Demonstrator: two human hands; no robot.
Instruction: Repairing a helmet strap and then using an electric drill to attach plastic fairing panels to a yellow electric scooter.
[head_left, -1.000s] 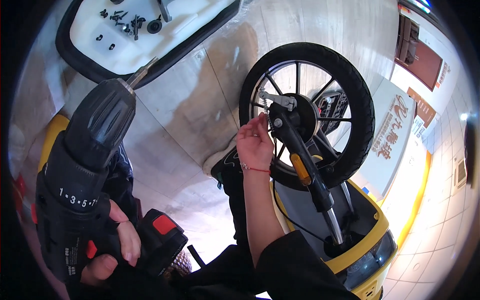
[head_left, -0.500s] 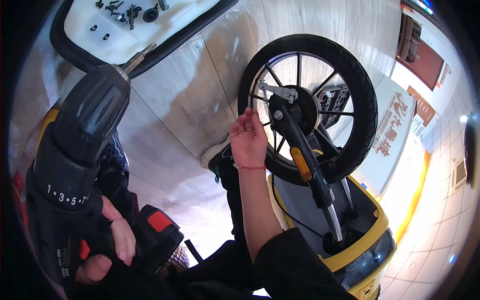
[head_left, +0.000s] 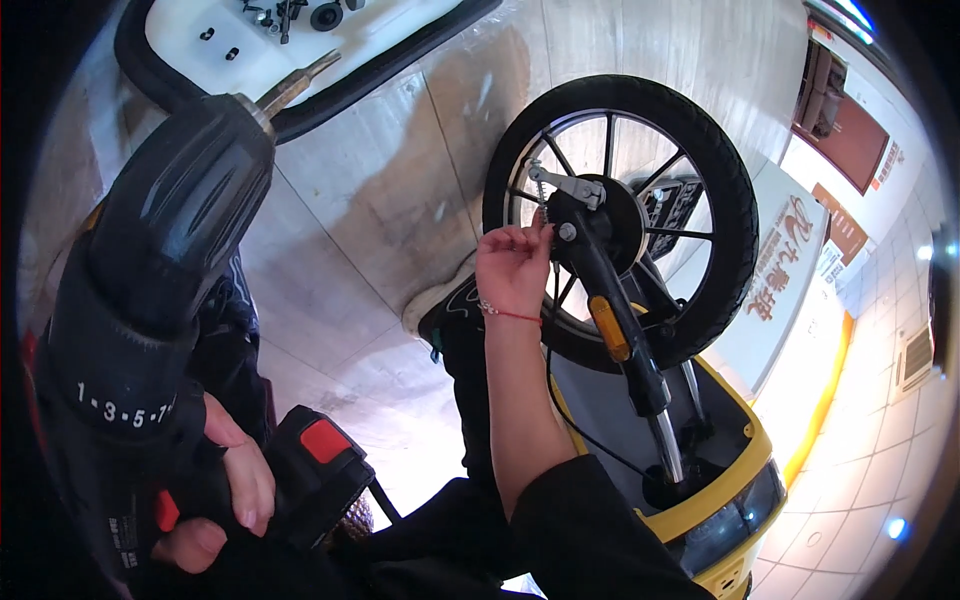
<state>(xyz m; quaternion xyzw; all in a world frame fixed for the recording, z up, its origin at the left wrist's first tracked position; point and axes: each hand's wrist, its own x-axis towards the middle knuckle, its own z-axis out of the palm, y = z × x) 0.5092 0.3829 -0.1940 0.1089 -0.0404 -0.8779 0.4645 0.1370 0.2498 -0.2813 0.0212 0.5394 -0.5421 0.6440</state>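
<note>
At the left, my left hand (head_left: 245, 480) is wrapped round the handle of a black cordless drill (head_left: 150, 250). A metal screwdriver bit (head_left: 300, 85) sticks out of its chuck, pointing up and to the right. Beside a black-tyred wheel (head_left: 735, 200), my right hand (head_left: 515, 270) has its fingers curled and its thumb and fingertips pinched at the brake cable (head_left: 556, 300), just below a small spring (head_left: 545, 195). That spring hangs from a grey metal brake lever arm (head_left: 570, 186) at the hub. Exactly what lies between the fingertips is partly hidden.
The wheel sits on a black fork (head_left: 630, 340) with an orange reflector (head_left: 608, 328), joined to a yellow vehicle body (head_left: 690, 510). A white, black-edged tray (head_left: 390, 40) with loose screws and small parts lies at the far left. A shoe (head_left: 425, 305) rests on the tiled floor.
My right hand has moved slightly up and right, from open beside the spokes to pinching at the cable by the spring. The drill stays in my left hand, its bit shifted slightly.
</note>
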